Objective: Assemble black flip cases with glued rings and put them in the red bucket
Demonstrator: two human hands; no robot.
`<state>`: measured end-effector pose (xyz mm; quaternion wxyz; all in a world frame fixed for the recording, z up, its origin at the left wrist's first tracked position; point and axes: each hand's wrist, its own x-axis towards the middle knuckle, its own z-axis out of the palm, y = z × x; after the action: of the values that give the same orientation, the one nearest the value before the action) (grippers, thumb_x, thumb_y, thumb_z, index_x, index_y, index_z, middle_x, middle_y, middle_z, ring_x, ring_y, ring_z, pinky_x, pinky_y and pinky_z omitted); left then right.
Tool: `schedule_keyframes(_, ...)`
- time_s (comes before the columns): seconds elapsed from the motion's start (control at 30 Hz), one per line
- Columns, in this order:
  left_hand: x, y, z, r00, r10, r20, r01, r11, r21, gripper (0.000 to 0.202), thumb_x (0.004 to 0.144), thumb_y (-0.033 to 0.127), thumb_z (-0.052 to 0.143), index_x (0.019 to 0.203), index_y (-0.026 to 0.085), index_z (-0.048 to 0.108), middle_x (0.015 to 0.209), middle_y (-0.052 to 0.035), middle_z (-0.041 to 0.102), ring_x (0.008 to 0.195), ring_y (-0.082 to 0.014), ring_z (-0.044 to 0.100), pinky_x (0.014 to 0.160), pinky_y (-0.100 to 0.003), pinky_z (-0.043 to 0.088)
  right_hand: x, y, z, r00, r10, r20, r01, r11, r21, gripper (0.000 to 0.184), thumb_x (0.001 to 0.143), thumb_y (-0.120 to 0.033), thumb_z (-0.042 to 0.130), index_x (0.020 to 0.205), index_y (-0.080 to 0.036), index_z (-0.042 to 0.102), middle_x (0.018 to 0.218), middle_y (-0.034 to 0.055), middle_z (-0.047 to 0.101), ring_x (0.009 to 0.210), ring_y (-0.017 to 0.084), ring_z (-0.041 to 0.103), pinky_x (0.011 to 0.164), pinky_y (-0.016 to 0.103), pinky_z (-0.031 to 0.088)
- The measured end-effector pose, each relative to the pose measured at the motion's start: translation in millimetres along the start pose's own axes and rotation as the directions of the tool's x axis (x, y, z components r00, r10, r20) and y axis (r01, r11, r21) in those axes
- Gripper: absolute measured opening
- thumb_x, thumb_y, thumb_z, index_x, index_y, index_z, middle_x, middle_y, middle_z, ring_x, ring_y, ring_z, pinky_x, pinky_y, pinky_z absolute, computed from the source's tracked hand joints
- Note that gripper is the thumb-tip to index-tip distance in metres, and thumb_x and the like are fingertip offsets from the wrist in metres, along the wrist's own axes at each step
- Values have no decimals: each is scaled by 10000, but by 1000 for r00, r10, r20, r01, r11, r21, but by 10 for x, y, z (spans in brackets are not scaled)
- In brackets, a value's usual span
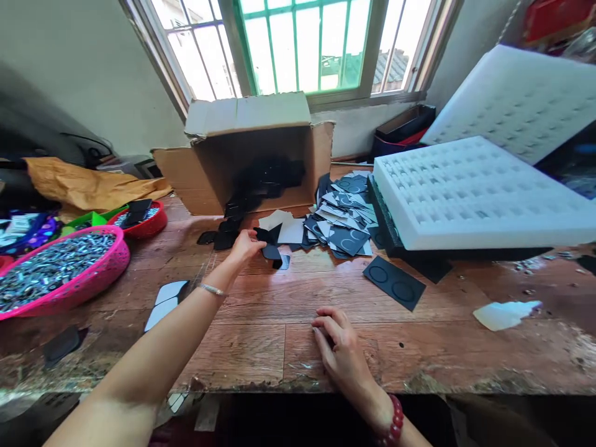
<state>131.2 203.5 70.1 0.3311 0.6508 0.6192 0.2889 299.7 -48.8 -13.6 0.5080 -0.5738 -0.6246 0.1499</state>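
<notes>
My left hand (248, 246) reaches forward to the pile in front of the cardboard box, its fingers pinched at the edge of a black rounded piece (271, 252). More black pieces (226, 236) and white cards (291, 231) lie around those fingers. On the wooden table (246, 347), near the front edge, my right hand (343, 344) rests with loosely bent fingers, somewhat apart and holding nothing. A heap of black and white cards (344, 217) marked with rings spreads to the right of my left hand. One black card with two rings (394, 282) lies apart from it.
The open cardboard box (321, 164) has dark pieces inside. White foam trays (484, 192) stand at the right. A pink basket (121, 257) of small metal parts and a red basket (161, 220) are at the left. White-faced pieces (165, 304) lie beside my left forearm.
</notes>
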Motion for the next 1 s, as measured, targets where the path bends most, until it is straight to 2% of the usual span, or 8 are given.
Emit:
schedule_keyframes(0.13, -717, -249, -274, 994, -69, 81, 81, 984, -161, 424, 752, 211, 713, 1114, 143, 502, 730, 33, 594, 661, -133, 625, 627, -250, 508, 19, -32, -75, 998, -13, 58, 13, 1000, 2, 165, 885, -137, 520, 924, -209, 663, 1055, 105, 650, 993, 237, 636, 846, 382, 547)
schedule_keyframes(0.27, -1453, -594, -310, 969, -70, 237, 143, 941, -308, 452, 687, 212, 725, 1080, 174, 504, 692, 49, 584, 630, -134, 607, 618, -257, 504, 371, -146, -117, 970, -99, 221, 103, 995, -8, 165, 890, -139, 527, 930, -208, 672, 985, 89, 688, 952, 231, 640, 822, 380, 547)
schedule_keyframes(0.33, -1727, -724, -272, 973, -12, 231, 70, 967, -244, 389, 739, 212, 679, 1095, 185, 526, 709, 32, 596, 651, -153, 613, 641, -287, 517, 697, -193, -22, 945, -171, 278, 188, 981, -38, 188, 903, -133, 502, 933, -197, 676, 979, 95, 701, 964, 236, 636, 855, 408, 533)
schedule_keyframes(0.43, -1986, -825, -207, 986, 134, 101, -138, 990, 30, 281, 819, 216, 638, 1098, 207, 610, 903, -51, 662, 833, -221, 661, 791, -398, 552, 1248, -224, 327, 906, -160, 392, 248, 951, -184, 195, 890, -120, 521, 971, -173, 691, 1063, 115, 707, 1045, 242, 628, 936, 419, 500)
schedule_keyframes(0.5, -2067, -853, -163, 963, 262, 58, -268, 949, 165, 315, 827, 206, 665, 1140, 237, 644, 1147, -94, 661, 1077, -279, 639, 950, -478, 525, 1571, -238, 661, 885, -112, 451, 262, 922, -284, 214, 879, -123, 544, 1028, -147, 695, 1137, 139, 692, 1106, 248, 615, 971, 399, 482)
schedule_keyframes(0.63, -2087, -872, -103, 902, 408, 140, -432, 863, 262, 450, 836, 230, 701, 1277, 269, 619, 1419, -83, 571, 1373, -331, 457, 1112, -585, 415, 2027, -293, 1354, 839, -127, 528, 334, 887, -317, 297, 887, -166, 560, 1157, -108, 669, 1277, 176, 639, 1211, 265, 571, 1052, 391, 426)
schedule_keyframes(0.87, -2092, -950, -23, 901, 424, 94, -433, 860, 269, 456, 841, 319, 704, 1289, 298, 625, 1412, -54, 593, 1372, -315, 475, 1085, -574, 465, 2653, -412, 2153, 841, -58, 538, 338, 833, -439, 477, 904, -263, 591, 1365, -154, 539, 1571, 164, 360, 1487, 306, 222, 1170, 483, 241)
schedule_keyframes(1.0, -1997, -1247, 214, 804, 586, -100, -536, 787, 305, 439, 804, 487, 712, 1202, 306, 672, 1297, -61, 678, 1263, -335, 584, 1011, -559, 533, 3035, -469, 2420, 894, 67, 442, 208, 813, -545, 736, 902, -503, 587, 1488, -114, 372, 1597, 249, 234, 1482, 404, 174, 1133, 570, 243)
